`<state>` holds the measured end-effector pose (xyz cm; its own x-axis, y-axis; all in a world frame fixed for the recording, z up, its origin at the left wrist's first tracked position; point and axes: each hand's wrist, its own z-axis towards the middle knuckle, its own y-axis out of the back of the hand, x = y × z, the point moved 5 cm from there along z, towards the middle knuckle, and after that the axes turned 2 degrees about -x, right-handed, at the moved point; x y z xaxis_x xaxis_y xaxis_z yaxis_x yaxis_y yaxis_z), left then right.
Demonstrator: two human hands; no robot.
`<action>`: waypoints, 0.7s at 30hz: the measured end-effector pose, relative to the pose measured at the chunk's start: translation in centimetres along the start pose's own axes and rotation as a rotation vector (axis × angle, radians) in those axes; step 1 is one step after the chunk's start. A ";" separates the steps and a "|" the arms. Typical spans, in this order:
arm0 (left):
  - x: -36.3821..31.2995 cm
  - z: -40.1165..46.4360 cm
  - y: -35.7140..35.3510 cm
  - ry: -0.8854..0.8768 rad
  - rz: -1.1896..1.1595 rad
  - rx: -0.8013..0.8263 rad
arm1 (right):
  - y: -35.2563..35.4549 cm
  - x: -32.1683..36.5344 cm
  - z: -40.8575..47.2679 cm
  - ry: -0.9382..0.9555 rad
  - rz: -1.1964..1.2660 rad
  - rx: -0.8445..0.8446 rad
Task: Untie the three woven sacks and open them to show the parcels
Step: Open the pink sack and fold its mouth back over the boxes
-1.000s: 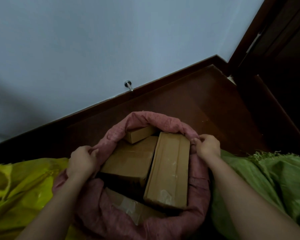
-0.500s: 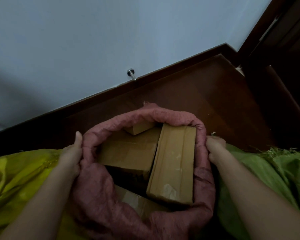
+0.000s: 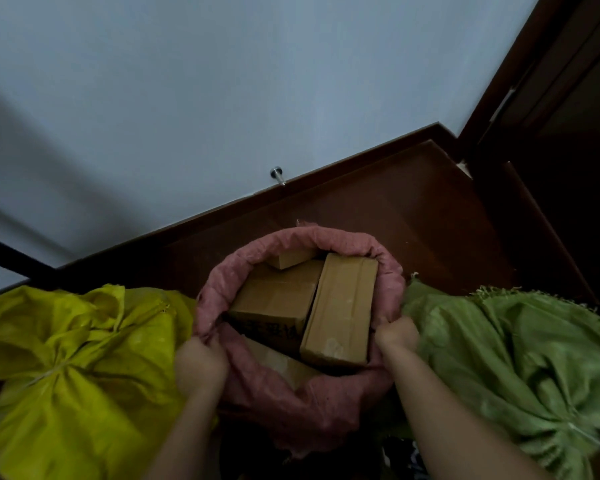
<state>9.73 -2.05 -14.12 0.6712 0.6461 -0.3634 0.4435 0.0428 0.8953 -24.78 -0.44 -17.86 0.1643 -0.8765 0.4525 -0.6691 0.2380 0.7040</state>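
A dark wooden floor [image 3: 413, 209] carries three sacks in a row, near the viewer. The yellow sack [image 3: 77, 358] sits left, the pink sack [image 3: 291, 403] in the middle, the green sack [image 3: 499, 358] right. Each touches its neighbour. Bare floor stretches beyond them to the far wall.

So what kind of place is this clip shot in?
Most likely a room corner in a home: a plain pale wall with a dark wooden skirting board, a metal door stopper, a reddish wood floor and a dark wooden door frame on the right.
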 end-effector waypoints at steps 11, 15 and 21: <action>0.2 0.8 -2.4 0.766 -1.362 0.349 | -3.4 -2.7 1.5 -0.476 0.906 0.227; 0.0 0.6 -1.9 0.707 -1.424 0.309 | -4.3 -3.6 2.0 -0.474 0.884 0.135; 0.9 -0.1 -3.2 0.548 -0.993 0.255 | -4.0 -3.7 1.0 -0.340 0.359 0.091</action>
<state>8.87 -1.50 -17.30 -0.3581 0.6606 -0.6598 0.7790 0.6009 0.1788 -23.38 1.46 -22.91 -0.3237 -0.8361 0.4429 -0.7027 0.5258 0.4792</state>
